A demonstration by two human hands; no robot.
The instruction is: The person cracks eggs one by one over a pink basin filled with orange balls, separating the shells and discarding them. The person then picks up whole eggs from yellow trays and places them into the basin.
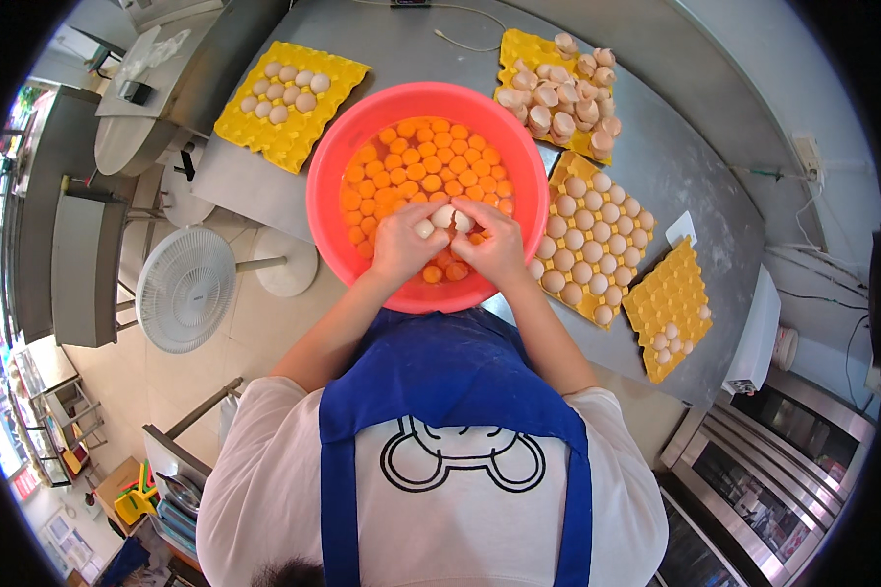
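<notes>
Over a round pink plastic basin (327, 183) full of raw egg yolks (431, 165), both my hands hold a cracked egg (451, 217), its shell split by a jagged gap. My left hand (404, 242) grips the left part, and another pale egg or shell (423, 228) shows against its fingers. The right part is held by my right hand (495, 238). Beside the basin on the right, a yellow egg tray (608, 317) carries rows of whole eggs. Behind that tray, another one (517, 45) is heaped with empty eggshells (562, 99).
On the steel table (675, 139), a yellow tray with several eggs (338, 66) stands at the back left, and a mostly bare tray (661, 293) with several eggs lies at the far right by a white scraper-like piece (680, 229). A white fan (187, 290) stands left of the table.
</notes>
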